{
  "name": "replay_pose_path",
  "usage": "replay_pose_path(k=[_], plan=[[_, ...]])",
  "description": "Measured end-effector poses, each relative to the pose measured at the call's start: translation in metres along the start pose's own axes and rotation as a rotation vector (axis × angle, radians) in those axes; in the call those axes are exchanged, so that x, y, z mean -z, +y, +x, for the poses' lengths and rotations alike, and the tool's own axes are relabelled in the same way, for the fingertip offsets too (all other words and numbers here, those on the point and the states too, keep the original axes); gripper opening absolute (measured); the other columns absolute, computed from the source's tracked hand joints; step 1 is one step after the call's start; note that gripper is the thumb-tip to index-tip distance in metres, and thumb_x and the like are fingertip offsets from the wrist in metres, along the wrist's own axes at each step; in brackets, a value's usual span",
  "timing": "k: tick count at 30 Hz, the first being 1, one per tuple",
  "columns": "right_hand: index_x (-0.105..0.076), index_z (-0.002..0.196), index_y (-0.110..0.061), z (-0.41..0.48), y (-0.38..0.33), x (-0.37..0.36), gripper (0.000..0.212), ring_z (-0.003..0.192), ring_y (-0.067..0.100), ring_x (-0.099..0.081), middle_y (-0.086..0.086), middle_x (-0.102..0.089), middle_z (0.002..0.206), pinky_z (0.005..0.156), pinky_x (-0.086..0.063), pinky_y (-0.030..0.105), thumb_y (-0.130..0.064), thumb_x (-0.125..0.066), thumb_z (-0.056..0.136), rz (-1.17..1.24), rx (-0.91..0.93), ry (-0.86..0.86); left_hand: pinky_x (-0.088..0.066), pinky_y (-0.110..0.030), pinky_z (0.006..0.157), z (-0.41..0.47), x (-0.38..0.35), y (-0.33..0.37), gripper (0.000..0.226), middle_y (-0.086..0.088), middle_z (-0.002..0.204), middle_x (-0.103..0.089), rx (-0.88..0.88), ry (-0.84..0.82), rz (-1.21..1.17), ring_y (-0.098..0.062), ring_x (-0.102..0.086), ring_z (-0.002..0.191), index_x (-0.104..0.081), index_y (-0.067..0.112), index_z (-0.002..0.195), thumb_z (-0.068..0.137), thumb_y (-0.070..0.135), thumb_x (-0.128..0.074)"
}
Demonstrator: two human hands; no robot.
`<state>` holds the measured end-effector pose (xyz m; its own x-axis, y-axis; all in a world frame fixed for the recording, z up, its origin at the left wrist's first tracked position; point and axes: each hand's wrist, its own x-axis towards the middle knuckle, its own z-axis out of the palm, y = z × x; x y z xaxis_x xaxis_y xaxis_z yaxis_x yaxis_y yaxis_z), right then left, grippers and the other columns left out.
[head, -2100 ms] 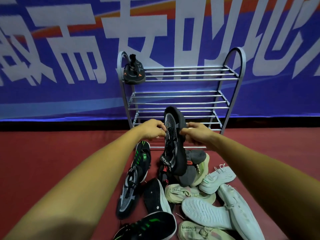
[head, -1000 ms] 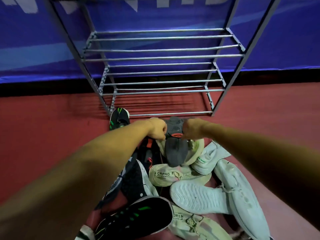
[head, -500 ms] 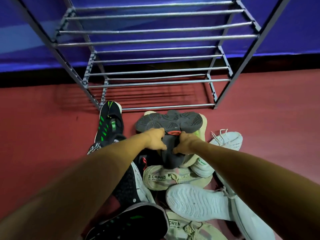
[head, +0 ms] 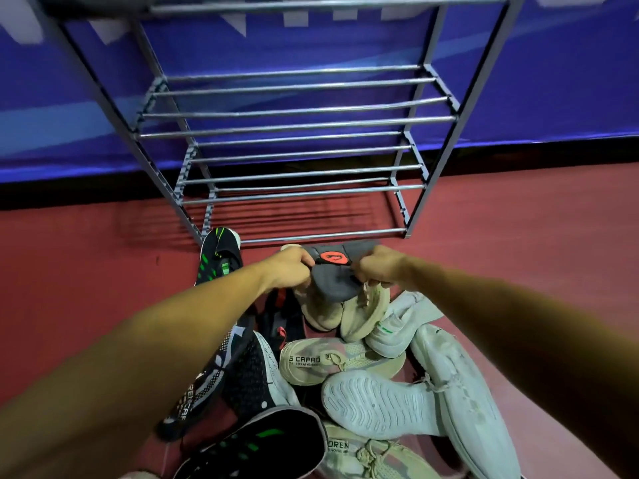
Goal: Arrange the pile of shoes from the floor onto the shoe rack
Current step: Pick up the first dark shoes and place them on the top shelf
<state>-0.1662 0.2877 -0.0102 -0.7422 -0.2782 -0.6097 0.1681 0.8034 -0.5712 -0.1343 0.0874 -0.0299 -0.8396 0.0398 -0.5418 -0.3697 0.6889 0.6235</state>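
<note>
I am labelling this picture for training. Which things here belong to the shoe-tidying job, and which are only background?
Part of the job:
- grey metal shoe rack
- dark grey shoe with orange sole patch, gripped by left hand and right hand
- pile of black, beige and white shoes

Only background:
- blue banner wall
- red floor

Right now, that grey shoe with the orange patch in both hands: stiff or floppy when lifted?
Likely floppy: the grey shoe looks folded between the left hand and right hand. Probably light, since fingertip pinches hold it. Its fabric seems unlikely to slip.
</note>
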Motion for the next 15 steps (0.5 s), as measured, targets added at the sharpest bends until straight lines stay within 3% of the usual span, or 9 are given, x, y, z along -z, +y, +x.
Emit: replay_pose_path(k=[3,6,9,12,15], plan=[[-0.054,0.084,-0.008,-0.023,-0.013,0.017,0.003,0.058,0.017,-0.034,0.013,-0.046,0.077,0.052,-0.021,0.028,-0.007,-0.053,0.086,0.103,0.013,-0.012,-0.044,-0.020,0.062,-0.016,0.008,0.007,0.031,-0.011,0.084,-0.065,-0.034,0.032,-0.057,-0.018,-0.058,0.074,-0.066,0.006,0.107,0.083,-0.011,-0.057],[-0.056,0.087,-0.010,-0.045,-0.027,0.033,0.007,0.055,0.014,-0.035,0.008,-0.048,0.074,0.052,-0.024,0.027,-0.016,-0.053,0.089,0.184,0.020,0.040,-0.041,-0.026,0.072,-0.031,0.020,0.017,0.024,-0.012,0.091,-0.064,-0.068,0.066,-0.073,-0.019,-0.055,0.081,-0.066,0.006,0.108,0.086,-0.002,-0.066],[-0.059,0.100,-0.013,-0.067,-0.046,0.050,0.017,0.054,0.012,-0.036,0.002,-0.049,0.068,0.052,-0.026,0.027,-0.023,-0.050,0.091,0.286,0.050,0.118,-0.035,-0.028,0.066,-0.045,0.038,0.037,0.005,-0.011,0.082,-0.054,-0.130,0.158,-0.094,-0.018,-0.047,0.077,-0.064,0.008,0.087,0.088,0.007,-0.069],[-0.064,0.119,-0.011,-0.085,-0.067,0.063,0.035,0.050,0.010,-0.037,-0.003,-0.048,0.062,0.050,-0.025,0.026,-0.030,-0.046,0.097,0.370,0.079,0.153,-0.038,-0.029,0.072,-0.059,0.060,0.057,0.017,-0.011,0.080,-0.056,-0.162,0.250,-0.143,-0.018,-0.050,0.077,-0.070,-0.004,0.091,0.089,0.012,-0.069],[-0.062,0.101,-0.014,-0.102,-0.088,0.066,0.024,0.035,0.007,-0.042,-0.001,-0.056,0.068,0.038,-0.027,0.017,-0.030,-0.045,0.097,0.516,0.105,0.206,-0.032,-0.028,0.057,-0.080,0.080,0.075,0.015,-0.007,0.066,-0.052,-0.183,0.354,-0.200,-0.018,-0.042,0.062,-0.070,0.003,0.082,0.090,0.016,-0.068]])
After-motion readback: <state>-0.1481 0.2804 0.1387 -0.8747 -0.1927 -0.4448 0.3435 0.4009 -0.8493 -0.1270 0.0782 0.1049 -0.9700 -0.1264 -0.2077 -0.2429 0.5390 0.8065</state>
